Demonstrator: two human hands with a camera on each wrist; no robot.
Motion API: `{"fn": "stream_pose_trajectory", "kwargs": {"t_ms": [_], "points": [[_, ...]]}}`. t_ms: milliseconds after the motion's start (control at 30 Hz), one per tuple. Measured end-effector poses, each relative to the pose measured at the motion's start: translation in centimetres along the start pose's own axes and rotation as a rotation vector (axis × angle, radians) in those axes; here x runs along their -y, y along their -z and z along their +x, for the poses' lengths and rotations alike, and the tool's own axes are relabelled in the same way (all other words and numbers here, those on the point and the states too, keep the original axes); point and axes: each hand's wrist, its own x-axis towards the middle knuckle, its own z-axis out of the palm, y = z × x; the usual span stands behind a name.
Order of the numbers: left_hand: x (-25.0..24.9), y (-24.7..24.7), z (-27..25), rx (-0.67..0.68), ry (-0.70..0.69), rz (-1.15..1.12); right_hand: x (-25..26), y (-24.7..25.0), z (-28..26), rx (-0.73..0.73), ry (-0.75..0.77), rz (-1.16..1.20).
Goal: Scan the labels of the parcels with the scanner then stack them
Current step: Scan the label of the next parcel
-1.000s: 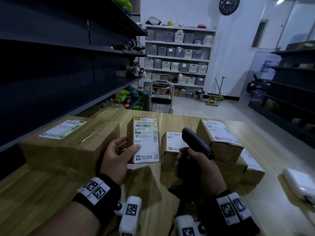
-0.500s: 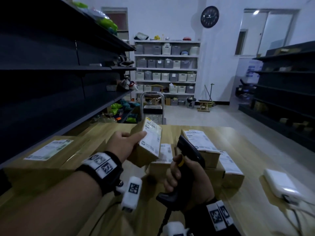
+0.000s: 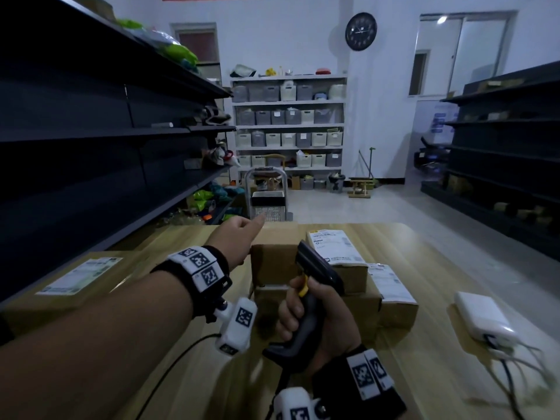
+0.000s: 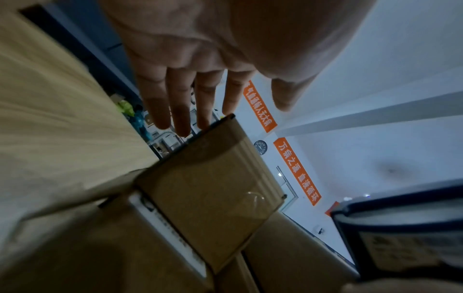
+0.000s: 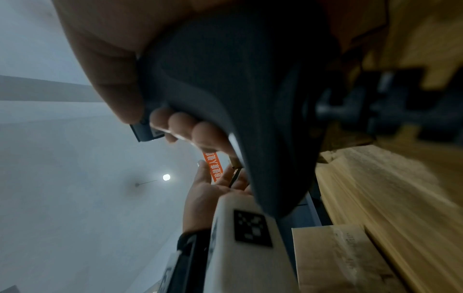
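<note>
A plain brown parcel [image 3: 272, 263] stands on top of another parcel [image 3: 272, 304] in the middle of the wooden table [image 3: 439, 268]. My left hand [image 3: 241, 234] reaches over its top left corner with straight fingers [image 4: 180, 111] at its far edge [image 4: 213, 178], gripping nothing. My right hand [image 3: 306, 316] grips the black scanner [image 3: 318, 268] by its handle, nose aimed away over the stack. In the right wrist view the fingers [image 5: 185, 128] curl round the scanner [image 5: 238, 99]. Two labelled parcels [image 3: 333, 253] [image 3: 391, 286] sit to the right of the stack.
A large labelled box [image 3: 75, 277] lies at the table's left, against dark shelving [image 3: 91, 131]. A white power adapter [image 3: 481, 316] with cables sits at the right. A hand trolley [image 3: 266, 198] stands beyond the table's far edge.
My left hand carried the small labelled parcel forward onto the middle stack and released it; its fingers are now straight. The right hand with the scanner stayed near the stack.
</note>
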Motion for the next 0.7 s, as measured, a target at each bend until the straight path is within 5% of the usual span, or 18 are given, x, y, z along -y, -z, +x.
{"fn": "stream_pose_trajectory", "kwargs": {"t_ms": [367, 700], "points": [[5.2, 8.4, -3.0, -0.172, 0.054, 0.156, -1.2, 0.6, 0.1, 0.014, -0.142, -0.119], [8.5, 12.9, -2.9, 0.031, 0.184, 0.838, -1.6, 0.4, 0.1, 0.023, -0.227, -0.178]]}}
